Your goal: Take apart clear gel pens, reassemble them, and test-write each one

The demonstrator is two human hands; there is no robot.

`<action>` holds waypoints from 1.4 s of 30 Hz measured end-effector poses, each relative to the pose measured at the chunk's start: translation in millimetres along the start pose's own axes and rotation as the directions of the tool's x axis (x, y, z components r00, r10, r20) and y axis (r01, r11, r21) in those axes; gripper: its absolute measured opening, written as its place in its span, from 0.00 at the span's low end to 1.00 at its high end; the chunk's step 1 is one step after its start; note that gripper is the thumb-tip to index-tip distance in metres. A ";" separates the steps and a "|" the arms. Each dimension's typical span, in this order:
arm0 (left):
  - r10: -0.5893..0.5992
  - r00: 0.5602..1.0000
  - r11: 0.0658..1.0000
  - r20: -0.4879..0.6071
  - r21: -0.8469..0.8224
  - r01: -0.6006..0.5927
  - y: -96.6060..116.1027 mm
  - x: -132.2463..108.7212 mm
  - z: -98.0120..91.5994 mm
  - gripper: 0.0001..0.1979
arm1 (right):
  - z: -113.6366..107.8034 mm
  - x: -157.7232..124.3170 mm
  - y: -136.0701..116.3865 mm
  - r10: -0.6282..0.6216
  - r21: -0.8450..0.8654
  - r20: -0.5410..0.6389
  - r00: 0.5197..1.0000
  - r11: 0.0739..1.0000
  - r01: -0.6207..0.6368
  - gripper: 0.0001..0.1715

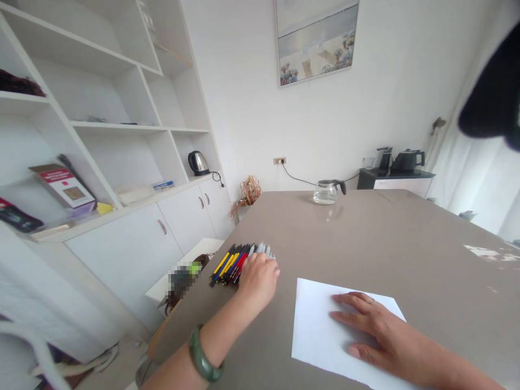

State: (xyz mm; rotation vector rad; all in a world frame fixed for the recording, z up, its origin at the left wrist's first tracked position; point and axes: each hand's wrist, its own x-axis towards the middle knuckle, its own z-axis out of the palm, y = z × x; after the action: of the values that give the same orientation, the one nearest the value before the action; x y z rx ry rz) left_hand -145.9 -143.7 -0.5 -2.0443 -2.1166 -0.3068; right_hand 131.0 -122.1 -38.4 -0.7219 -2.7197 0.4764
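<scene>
A row of pens (226, 266) in yellow, blue, red, black and pale grey lies on the table, left of the middle. My left hand (258, 277), a green bangle (202, 355) on its wrist, is closed over the pale grey pens (261, 248) at the row's right end. Its curled fingertips are partly hidden, so how many pens they grip does not show. Farther right, a white sheet of paper (314, 319) lies flat on the table. Across it rests my right hand (371, 325), open, fingers spread, a ring on one finger.
A glass pot (325, 193) with clear liquid stands at the far end of the brown table (382, 244). Beyond it, a kettle (407, 160) sits on a dark-topped cabinet. White shelves (122, 128) line the left wall. A blurred dark shape (493, 89) intrudes at upper right.
</scene>
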 end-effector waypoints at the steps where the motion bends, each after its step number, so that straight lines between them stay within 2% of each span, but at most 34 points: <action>1: -0.048 0.999 0.998 -0.008 0.030 0.048 -9.9 11.9 0.1 0.12 | -0.6 -0.1 1.1 0.004 -0.001 0.007 1.000 1.000 -0.004 0.28; 5: -0.180 0.984 0.979 -0.004 0.101 0.179 -40.9 44.1 10.5 0.13 | -2.3 -1.6 5.7 -0.002 0.005 0.006 1.000 1.000 0.002 0.27; 8: -0.239 0.971 0.963 0.023 0.133 0.234 -48.1 52.5 22.4 0.15 | -2.7 -2.2 7.8 -0.009 0.025 -0.016 1.000 1.000 0.010 0.27; 14: -0.290 0.953 0.947 0.082 0.165 0.274 -41.7 55.2 36.1 0.19 | -3.9 -1.4 7.3 0.031 0.006 0.054 0.998 0.999 -0.032 0.27; 24: -0.324 0.932 0.939 0.164 0.179 0.295 -41.9 61.5 40.9 0.19 | -3.5 -1.5 8.7 0.002 0.036 0.002 1.000 0.999 -0.002 0.27; 28: -0.318 0.928 0.942 0.191 0.174 0.287 -40.5 65.1 42.6 0.19 | -4.4 -1.1 7.1 0.010 0.019 0.022 1.000 1.000 -0.010 0.27; 36: -0.330 0.912 0.942 0.244 0.145 0.302 -38.5 67.7 34.3 0.19 | -10.2 0.2 -0.3 0.012 -0.002 0.052 0.999 1.000 -0.012 0.27; 42: -0.320 0.910 0.947 0.265 0.080 0.310 -38.3 63.0 26.2 0.16 | -10.8 -0.4 -1.3 0.008 0.012 0.027 1.000 1.000 -0.008 0.27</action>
State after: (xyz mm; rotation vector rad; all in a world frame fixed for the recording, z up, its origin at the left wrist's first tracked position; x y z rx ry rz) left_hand -186.1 -77.2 -9.4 -1.8074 -2.6035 -0.0231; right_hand 134.5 -120.7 -28.2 -0.7287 -2.7375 0.5078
